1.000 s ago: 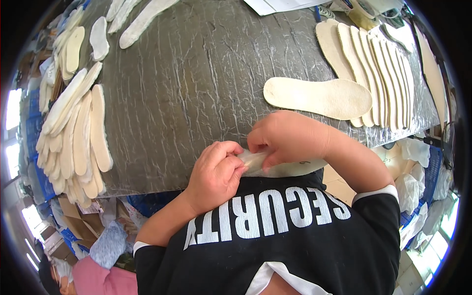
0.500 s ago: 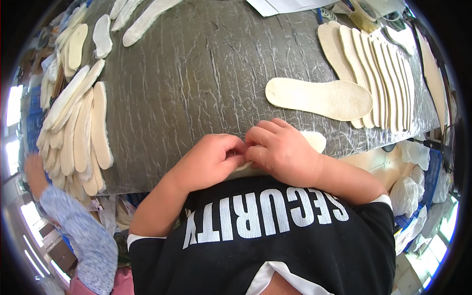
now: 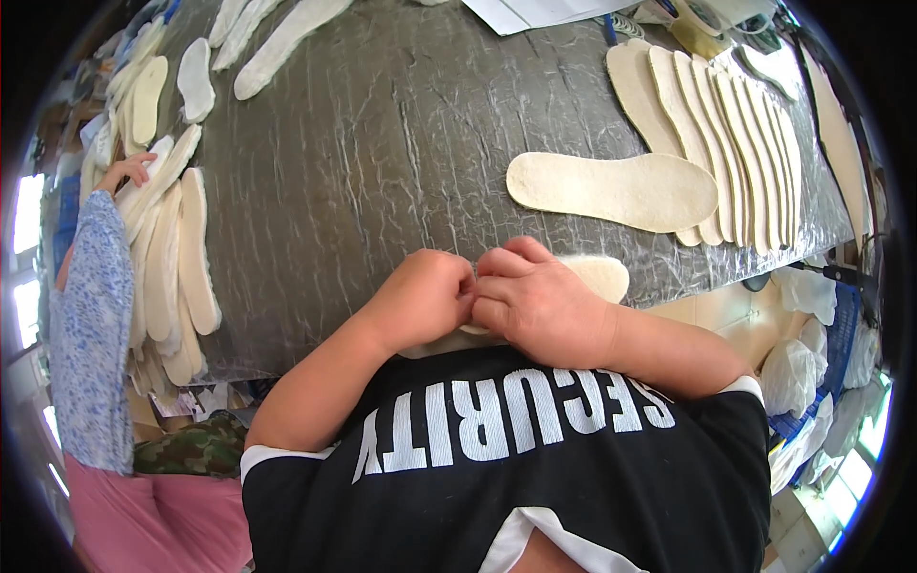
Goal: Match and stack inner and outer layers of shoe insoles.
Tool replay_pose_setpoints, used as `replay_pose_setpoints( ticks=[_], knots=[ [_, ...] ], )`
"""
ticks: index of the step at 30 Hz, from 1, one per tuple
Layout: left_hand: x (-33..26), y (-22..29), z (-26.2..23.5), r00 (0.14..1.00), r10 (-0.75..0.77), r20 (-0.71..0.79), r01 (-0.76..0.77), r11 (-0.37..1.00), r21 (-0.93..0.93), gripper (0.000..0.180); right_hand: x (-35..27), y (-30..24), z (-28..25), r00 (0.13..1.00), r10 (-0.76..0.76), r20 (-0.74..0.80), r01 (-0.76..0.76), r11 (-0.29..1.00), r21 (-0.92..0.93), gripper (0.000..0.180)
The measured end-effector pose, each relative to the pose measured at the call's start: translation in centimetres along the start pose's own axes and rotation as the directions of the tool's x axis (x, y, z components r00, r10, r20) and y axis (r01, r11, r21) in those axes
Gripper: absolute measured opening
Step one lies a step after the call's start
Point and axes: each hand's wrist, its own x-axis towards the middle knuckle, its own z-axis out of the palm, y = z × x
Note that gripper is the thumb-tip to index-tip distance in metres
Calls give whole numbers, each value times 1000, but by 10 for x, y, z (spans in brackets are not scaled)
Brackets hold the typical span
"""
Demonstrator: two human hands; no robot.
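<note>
At the near edge of the table, a cream fleecy insole (image 3: 604,277) lies mostly covered by my hands, one rounded end showing past my right wrist. My left hand (image 3: 427,296) is closed, its fingertips pinching at the insole's edge. Against it, my right hand (image 3: 537,301) has curled fingers closed on the same insole. The fingertips meet, so what exactly lies between them is hidden. Just beyond my right hand a single insole (image 3: 611,189) lies flat, its right part resting over a fanned row of insoles (image 3: 726,143).
More insoles (image 3: 196,258) are heaped along the left edge of the plastic-covered table (image 3: 363,143). Another person's hand (image 3: 124,174) touches that heap. White paper (image 3: 535,11) and a tape roll (image 3: 697,33) lie at the back. Plastic bags (image 3: 793,372) hang at right.
The other person's arm has swung up and forward, bringing the hand onto the left heap. My hands stay together at the insole, having shifted only slightly. The view has moved a little.
</note>
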Motion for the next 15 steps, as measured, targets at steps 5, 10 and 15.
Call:
replay_pose_setpoints(
  ticks=[5,10,15],
  knots=[
    [-12,6,-4,992,-123,33,126,979,-158,11,-5,6,11,978,141,-151,-137,990,40,17],
    [-22,2,-2,998,-60,-34,42,925,-378,7,-6,11,15,966,128,-225,-115,991,70,21],
    [-26,-5,-6,972,224,-66,-234,937,-260,16,-8,10,18,966,157,-203,-153,988,38,20]
  ],
)
